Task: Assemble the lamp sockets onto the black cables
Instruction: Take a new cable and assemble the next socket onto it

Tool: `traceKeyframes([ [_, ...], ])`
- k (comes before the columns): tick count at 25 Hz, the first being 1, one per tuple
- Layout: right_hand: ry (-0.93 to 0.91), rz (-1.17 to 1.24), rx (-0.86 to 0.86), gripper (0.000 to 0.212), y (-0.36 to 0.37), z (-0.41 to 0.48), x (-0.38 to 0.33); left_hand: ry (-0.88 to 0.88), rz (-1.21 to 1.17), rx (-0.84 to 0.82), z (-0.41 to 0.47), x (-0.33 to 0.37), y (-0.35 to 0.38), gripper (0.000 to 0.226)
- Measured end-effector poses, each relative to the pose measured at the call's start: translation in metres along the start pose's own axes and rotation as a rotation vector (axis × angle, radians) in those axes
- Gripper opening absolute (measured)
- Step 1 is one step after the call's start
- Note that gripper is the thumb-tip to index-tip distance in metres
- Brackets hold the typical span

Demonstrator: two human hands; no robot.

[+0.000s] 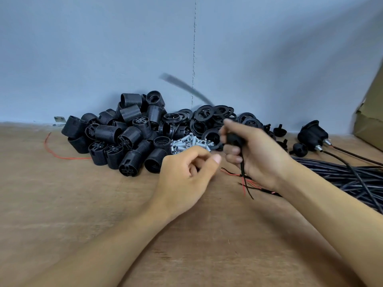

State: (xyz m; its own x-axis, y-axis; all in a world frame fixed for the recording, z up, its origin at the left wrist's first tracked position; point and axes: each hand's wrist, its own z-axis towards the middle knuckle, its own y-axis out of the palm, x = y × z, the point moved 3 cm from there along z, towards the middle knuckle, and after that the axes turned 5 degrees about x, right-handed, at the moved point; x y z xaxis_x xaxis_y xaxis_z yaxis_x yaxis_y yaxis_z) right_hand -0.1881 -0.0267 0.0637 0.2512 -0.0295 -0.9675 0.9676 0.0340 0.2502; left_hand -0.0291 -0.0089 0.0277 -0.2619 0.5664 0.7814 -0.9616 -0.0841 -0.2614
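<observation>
Many sockets, rings and metal tubes heap behind the gripped cable.

Two hands were at centre, the left hand and the right hand; one cable hung from the right; socket bodies at ten o'clock numbered over twenty; rings at twelve, over a dozen; metal tubes, too many to count; one cardboard box at three; one red wire at nine.
</observation>
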Motion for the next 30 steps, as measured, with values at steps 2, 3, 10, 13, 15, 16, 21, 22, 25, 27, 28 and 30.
traceKeyframes([
  [2,0.044,0.284,0.118,0.024,-0.007,0.003,-0.002,0.115,0.147,-0.077,-0.005,0.003,0.005,0.03],
  [3,0.062,0.383,0.166,0.024,-0.01,0.003,-0.001,0.168,0.23,-0.124,-0.008,0.003,0.007,0.035],
  [10,0.14,0.59,0.278,0.022,-0.006,-0.001,0.017,0.263,0.352,-0.131,-0.008,0.002,0.01,0.015],
  [13,0.101,0.449,0.262,0.025,-0.003,-0.004,0.017,0.196,0.283,-0.052,-0.006,-0.003,0.007,0.012],
  [15,0.068,0.393,0.25,0.026,0.0,-0.006,0.016,0.166,0.261,-0.01,-0.004,-0.006,0.006,0.014],
  [16,0.052,0.374,0.238,0.027,0.003,-0.007,0.016,0.159,0.253,0.02,-0.003,-0.008,0.005,0.015],
  [21,-0.023,0.222,0.168,0.027,0.013,-0.013,0.02,0.103,0.241,0.179,0.001,-0.014,0.001,0.007],
  [22,-0.051,0.167,0.172,0.026,0.013,-0.013,0.02,0.092,0.241,0.199,0.002,-0.015,0.001,0.006],
  [25,-0.122,0.048,0.196,0.02,0.011,-0.014,0.02,0.052,0.228,0.253,0.005,-0.018,-0.002,0.006],
  [27,-0.138,0.039,0.176,0.023,0.012,-0.015,0.02,0.027,0.208,0.279,0.007,-0.02,-0.004,0.012],
  [28,-0.145,0.032,0.167,0.026,0.012,-0.015,0.02,0.013,0.197,0.288,0.007,-0.021,-0.005,0.014],
  [30,-0.188,-0.028,0.167,0.026,0.013,-0.016,0.021,0.001,0.172,0.294,0.008,-0.023,-0.007,0.013],
])
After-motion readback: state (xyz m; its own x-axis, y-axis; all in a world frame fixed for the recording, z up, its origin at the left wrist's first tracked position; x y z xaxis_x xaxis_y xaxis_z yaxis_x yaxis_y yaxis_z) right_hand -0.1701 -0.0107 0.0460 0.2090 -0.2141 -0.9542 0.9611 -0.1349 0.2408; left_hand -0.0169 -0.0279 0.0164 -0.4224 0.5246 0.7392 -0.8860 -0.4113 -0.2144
